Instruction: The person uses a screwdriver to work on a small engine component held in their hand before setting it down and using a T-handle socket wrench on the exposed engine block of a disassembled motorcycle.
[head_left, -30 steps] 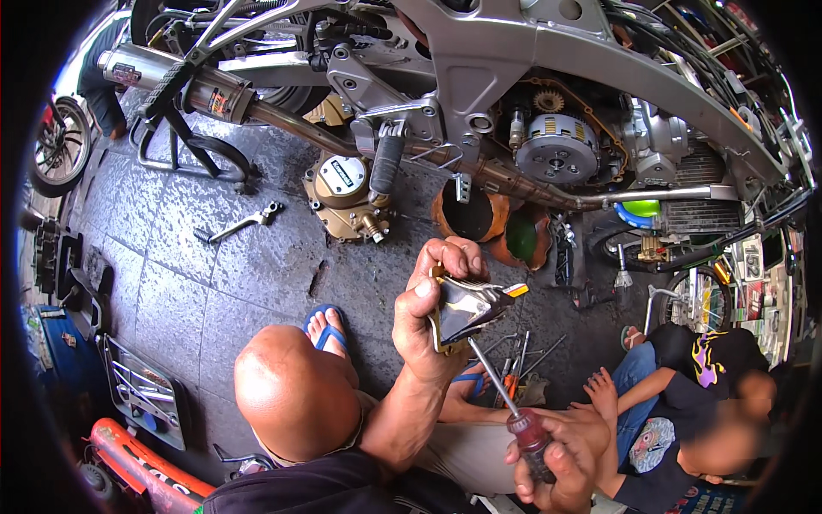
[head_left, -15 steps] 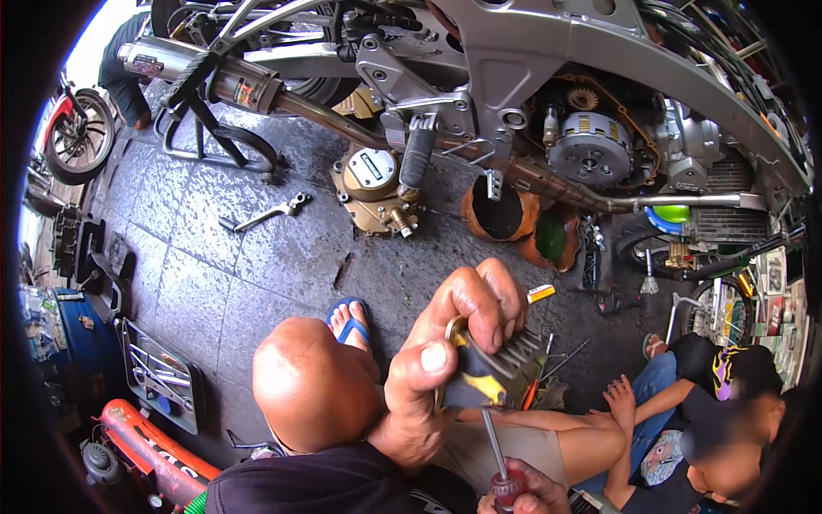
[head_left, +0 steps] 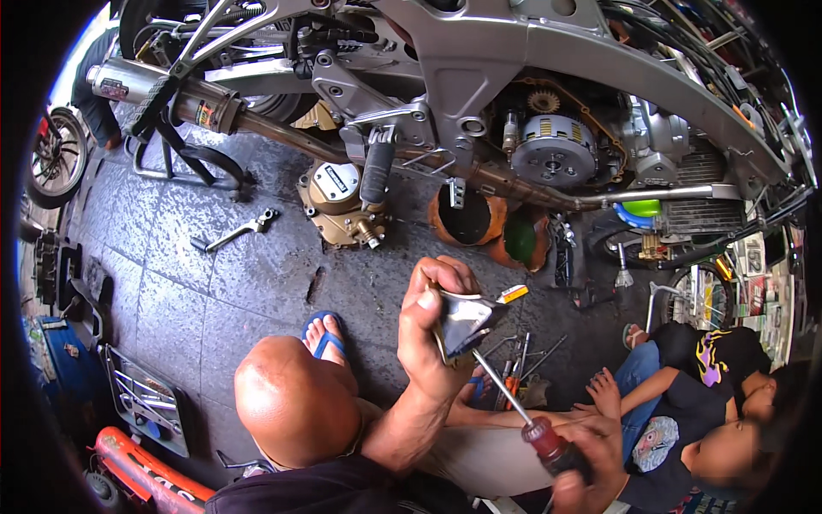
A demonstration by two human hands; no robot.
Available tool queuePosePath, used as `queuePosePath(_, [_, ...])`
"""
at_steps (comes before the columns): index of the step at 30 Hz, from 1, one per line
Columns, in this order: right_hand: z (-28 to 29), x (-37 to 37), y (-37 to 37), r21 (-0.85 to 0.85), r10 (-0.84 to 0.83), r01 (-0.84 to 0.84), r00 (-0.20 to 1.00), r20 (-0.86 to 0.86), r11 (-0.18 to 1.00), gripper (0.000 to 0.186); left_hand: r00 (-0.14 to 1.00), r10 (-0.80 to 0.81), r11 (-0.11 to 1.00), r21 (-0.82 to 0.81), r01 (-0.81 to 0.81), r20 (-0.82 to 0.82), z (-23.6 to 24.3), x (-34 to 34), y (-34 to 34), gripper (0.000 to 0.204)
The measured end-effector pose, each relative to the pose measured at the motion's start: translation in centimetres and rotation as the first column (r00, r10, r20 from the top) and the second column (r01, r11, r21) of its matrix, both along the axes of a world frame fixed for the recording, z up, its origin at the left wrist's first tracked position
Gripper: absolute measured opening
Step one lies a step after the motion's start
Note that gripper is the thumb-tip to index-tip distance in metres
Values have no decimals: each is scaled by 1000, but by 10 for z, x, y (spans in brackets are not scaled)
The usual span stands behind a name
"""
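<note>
The person's two hands are apart, each clamped on its own thing, above the dark tiled floor (head_left: 282, 283). The left hand (head_left: 424, 338) pinches a small metal part (head_left: 463, 322) between thumb and curled fingers, holding it up off the floor with a shiny face showing. The right hand (head_left: 595, 469), slightly blurred, grips the red handle of a screwdriver (head_left: 538, 431), whose shaft slants up to the lower edge of the metal part; whether the tip presses on it I cannot tell.

Just beyond the part, a small orange-and-white box (head_left: 513, 295) lies on the floor. Below it in view, orange-handled tools (head_left: 511, 374) lie near the person's right foot; the left foot wears a blue sandal (head_left: 325, 337).

A motorcycle (head_left: 469, 68) spans the top, the side of its engine open around a round clutch (head_left: 555, 156). On the floor under it sit a gold engine cover (head_left: 334, 201) and two brown containers, the right one (head_left: 520, 244) with green inside. A metal lever (head_left: 235, 230) lies toward the floor's left edge, and a red cylinder (head_left: 150, 467) lies by the lower left corner. On the right, another person sits with a hand (head_left: 604, 396) on a leg.
</note>
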State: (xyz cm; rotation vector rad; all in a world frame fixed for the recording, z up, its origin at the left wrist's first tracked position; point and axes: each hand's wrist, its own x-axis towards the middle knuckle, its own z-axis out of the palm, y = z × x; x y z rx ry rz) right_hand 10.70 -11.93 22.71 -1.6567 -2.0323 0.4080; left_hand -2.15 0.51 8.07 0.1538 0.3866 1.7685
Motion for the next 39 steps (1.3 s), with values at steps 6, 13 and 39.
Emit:
queuePosePath(6, [-8,14,-8,-500,-504,204,631,-590,842,54,995,81,996,-54,-78,63,-9,8,2,25])
queuePosePath(13, [-10,-11,7,93,-285,345,875,-391,934,54,992,83,995,-66,-76,97,-9,15,-1,23])
queuePosePath(39, [-7,-6,-9,-35,-292,295,905,-309,955,35,949,-3,999,32,-7,316,-17,9,1,19])
